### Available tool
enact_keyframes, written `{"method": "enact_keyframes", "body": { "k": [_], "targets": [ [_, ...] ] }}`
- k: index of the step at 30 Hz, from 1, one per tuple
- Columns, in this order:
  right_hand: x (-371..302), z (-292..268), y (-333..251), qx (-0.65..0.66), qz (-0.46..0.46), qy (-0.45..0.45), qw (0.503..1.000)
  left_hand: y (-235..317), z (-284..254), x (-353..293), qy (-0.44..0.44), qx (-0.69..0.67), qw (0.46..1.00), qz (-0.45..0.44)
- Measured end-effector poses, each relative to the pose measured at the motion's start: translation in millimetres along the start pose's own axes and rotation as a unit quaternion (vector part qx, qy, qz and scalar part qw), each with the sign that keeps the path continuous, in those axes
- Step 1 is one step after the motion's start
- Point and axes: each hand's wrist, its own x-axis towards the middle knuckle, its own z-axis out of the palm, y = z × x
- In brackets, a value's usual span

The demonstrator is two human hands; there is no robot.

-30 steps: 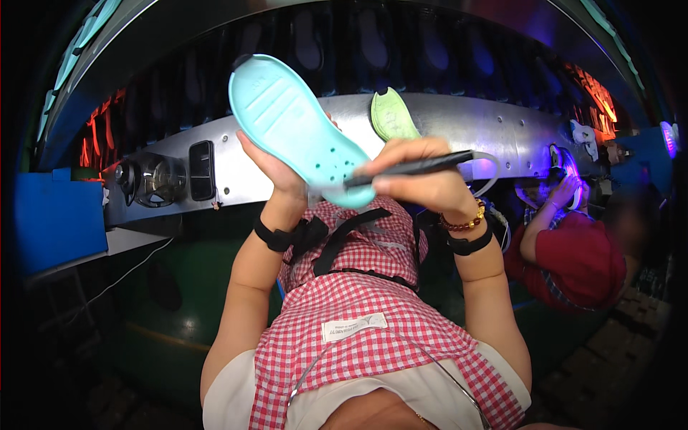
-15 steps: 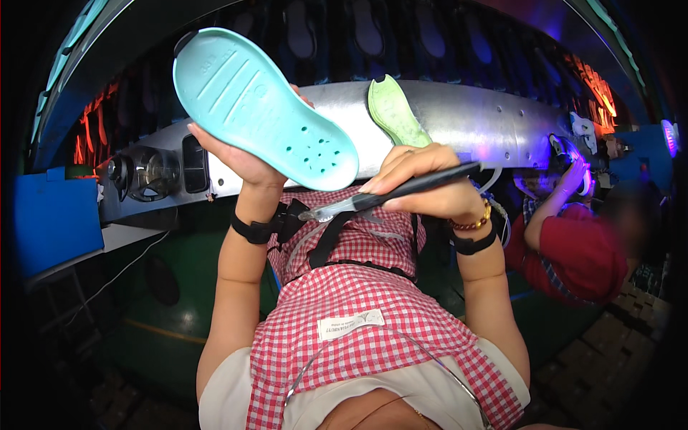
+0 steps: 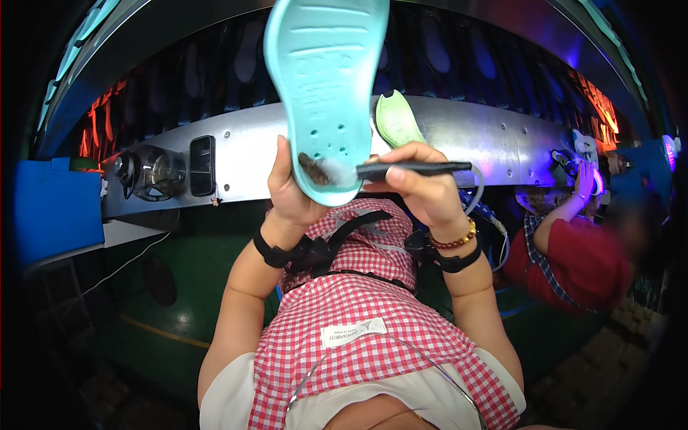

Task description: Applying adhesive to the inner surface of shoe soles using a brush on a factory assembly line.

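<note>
A turquoise shoe sole (image 3: pixel 326 79) with raised lines and several small round holes is held up, its long axis nearly upright. My left hand (image 3: pixel 290 197) grips its lower end, thumb along the left edge. In my right hand (image 3: pixel 424 188) is a brush (image 3: pixel 416 170) with a black handle and a thin clear tube at its back end. Its dark, blurred bristles lie against the sole's lower end, below the holes. A light green sole (image 3: pixel 396 118) rests on the metal bench behind my right hand, partly hidden.
Left on the metal bench (image 3: pixel 251 129) stand a glass pot (image 3: pixel 159 173) and a black tray (image 3: pixel 203 166). Soles stand in a dark row behind. On the right a co-worker (image 3: pixel 573 247) in red works beside a purple light. A blue box (image 3: pixel 54 211) is far left.
The turquoise sole has turned more upright and moved up and right. My left hand has shifted to its lower end. The brush has come from below the sole onto its surface.
</note>
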Motion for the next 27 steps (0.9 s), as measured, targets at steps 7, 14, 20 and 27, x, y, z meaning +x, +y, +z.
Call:
{"method": "enact_keyframes", "body": {
  "k": [7,14,20,27],
  "targets": [
    [-12,9,-28,-0.4,-0.097,-0.077,0.908,18,-40,7,-0.127,0.013,0.982,-0.14],
    [-5,1,-36,-0.403,-0.132,-0.281,0.861,37,-24,8,-0.098,0.116,0.944,-0.293],
    [-3,-1,-49,-0.487,-0.117,-0.324,0.803,44,-20,0,-0.077,0.232,0.921,-0.302],
    [-6,-5,-48,-0.462,-0.093,-0.28,0.836,63,-22,-6,-0.101,0.239,0.924,-0.28]
  ]
}}
